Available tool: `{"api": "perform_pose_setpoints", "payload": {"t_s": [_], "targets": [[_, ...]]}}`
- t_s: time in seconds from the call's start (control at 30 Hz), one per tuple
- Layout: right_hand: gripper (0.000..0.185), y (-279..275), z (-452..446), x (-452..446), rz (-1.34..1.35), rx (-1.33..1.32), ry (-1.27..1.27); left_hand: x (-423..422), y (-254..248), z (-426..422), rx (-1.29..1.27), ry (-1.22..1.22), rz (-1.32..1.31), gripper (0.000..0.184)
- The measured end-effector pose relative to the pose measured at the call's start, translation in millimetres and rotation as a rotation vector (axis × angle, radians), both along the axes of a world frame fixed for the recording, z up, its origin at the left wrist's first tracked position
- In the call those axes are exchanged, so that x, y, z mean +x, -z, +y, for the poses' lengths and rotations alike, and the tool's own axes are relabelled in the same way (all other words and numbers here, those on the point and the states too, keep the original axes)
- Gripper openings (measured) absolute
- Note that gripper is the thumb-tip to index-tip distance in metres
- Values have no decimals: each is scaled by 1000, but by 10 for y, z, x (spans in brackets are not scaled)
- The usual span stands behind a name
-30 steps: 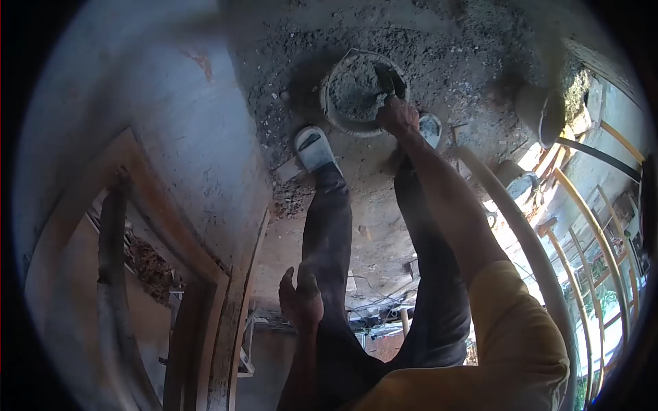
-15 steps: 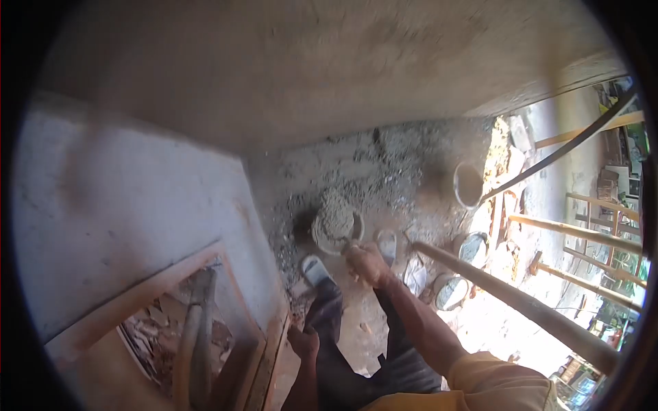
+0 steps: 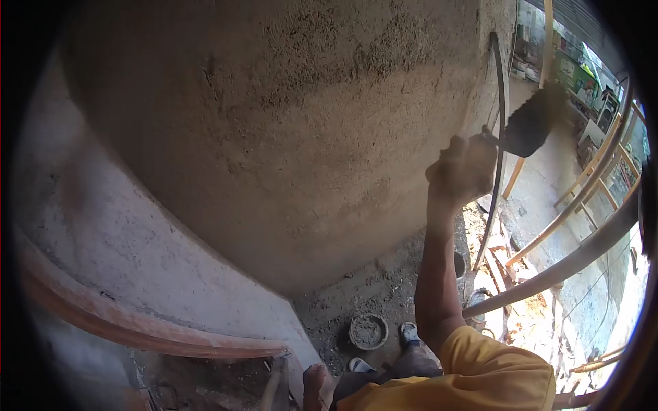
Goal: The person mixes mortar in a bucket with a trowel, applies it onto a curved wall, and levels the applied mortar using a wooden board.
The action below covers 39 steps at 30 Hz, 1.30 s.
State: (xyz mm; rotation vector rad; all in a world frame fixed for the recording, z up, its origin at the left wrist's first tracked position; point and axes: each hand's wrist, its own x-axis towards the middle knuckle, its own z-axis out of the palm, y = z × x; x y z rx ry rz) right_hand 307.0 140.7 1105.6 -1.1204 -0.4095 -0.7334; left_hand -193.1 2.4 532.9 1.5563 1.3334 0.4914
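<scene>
My right hand [image 3: 466,168] is raised high in front of the wall, closed around the handle of a trowel. The dark trowel blade [image 3: 531,123] points to the upper right, carrying what looks like a lump of mortar; its outline is partly blurred. Low down, my left hand [image 3: 316,378] is beside the edge of the wooden window frame [image 3: 171,339]; its fingers are too small and dim to make out. A round pan of mortar [image 3: 368,332] rests on the ground by my feet. The plastered wall [image 3: 329,157] has a rough, coarse band near its top.
A pale side wall [image 3: 157,233] meets the plastered wall at left. Bamboo poles [image 3: 569,270] slant across the right side, near a dark curved strip [image 3: 500,89]. A bucket [image 3: 460,265] and rubble [image 3: 490,240] lie at the wall's foot.
My right hand has risen from the mortar pan to the upper right with the trowel. The view has tilted up to the wall. My left hand stays low by the frame.
</scene>
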Motion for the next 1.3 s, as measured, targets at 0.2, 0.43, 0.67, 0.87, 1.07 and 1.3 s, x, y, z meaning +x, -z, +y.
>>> {"api": "perform_pose_setpoints", "payload": {"t_s": [0.2, 0.43, 0.67, 0.87, 1.07, 1.3], "targets": [[23, -95, 637, 670, -75, 119, 438, -275, 92, -36, -118, -157, -311, 26], [18, 2873, 493, -1048, -606, -879, -821, 178, 450, -467, -95, 21, 227, 22], [25, 5280, -1982, -1367, 71, -1881, -1399, 697, 330, -1104, -457, -475, 401, 45], [40, 7705, -1924, -737, 215, -2590, -1207, 1146, 1234, -2169, -602, -445, 749, 62], [33, 10563, -1232, -849, -117, -2297, -881, 1415, 1332, -1860, -861, -411, 943, 53], [36, 10684, -1713, -948, 423, -1915, -1590, 1460, 1343, -1804, -799, -461, 1000, 46]]}}
